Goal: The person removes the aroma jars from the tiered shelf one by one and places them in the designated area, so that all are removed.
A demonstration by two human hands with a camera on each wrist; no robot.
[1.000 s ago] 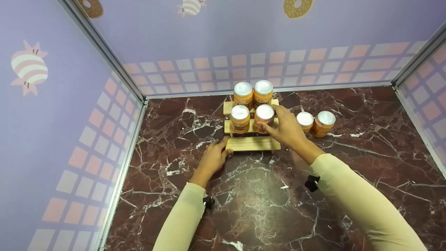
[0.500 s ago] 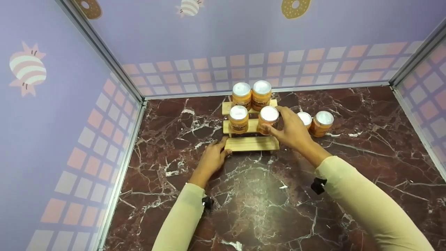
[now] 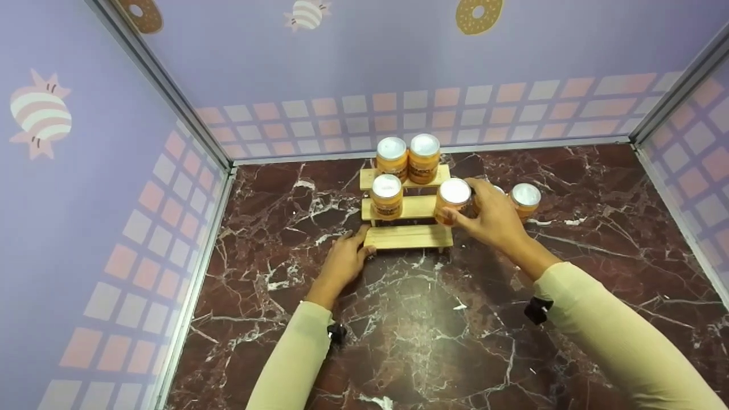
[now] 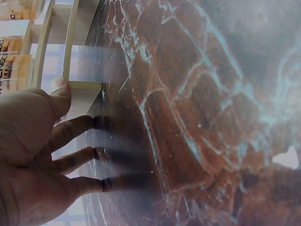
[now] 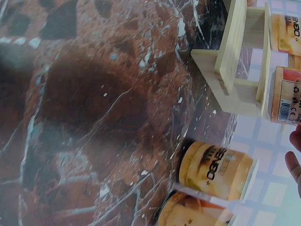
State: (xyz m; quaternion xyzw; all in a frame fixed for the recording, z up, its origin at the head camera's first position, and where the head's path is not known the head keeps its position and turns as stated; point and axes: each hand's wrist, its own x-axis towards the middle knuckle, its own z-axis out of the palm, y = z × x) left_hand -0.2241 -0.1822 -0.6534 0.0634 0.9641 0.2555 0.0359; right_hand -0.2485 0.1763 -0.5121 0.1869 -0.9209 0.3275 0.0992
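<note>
Right hand (image 3: 494, 219): fingers round an orange jar (image 3: 454, 193), set about as wide as its body, thumb on the near side. Jar is upright, lid up, at the right end of the middle tier (image 3: 414, 208) of the wooden rack (image 3: 407, 236), partly out past that end. Can't tell if its base touches the wood. Rack sits near the back edge of the bench (image 3: 398, 319), a bit left of that edge's middle.

Left hand (image 3: 343, 259): thumb at the rack's front left corner, other fingers spread, tips down by the bench. Not holding anything; looks like a brace.

Nearby: left top jar (image 3: 392, 165) and right top jar (image 3: 424, 165) side by side, middle-tier jar (image 3: 387, 199) at the left, inner jar (image 5: 216, 169) and outer jar (image 3: 525, 198) on the bench, toward the back right corner.

Handling, my take: grip the body, not the lid, and keep it vertical. Base fully on the tier or fully clear; half over the end is the tip risk. Knuckles are near the bench jars, so go slow sideways. Left hand: light pressure, don't shove the rack backward.
</note>
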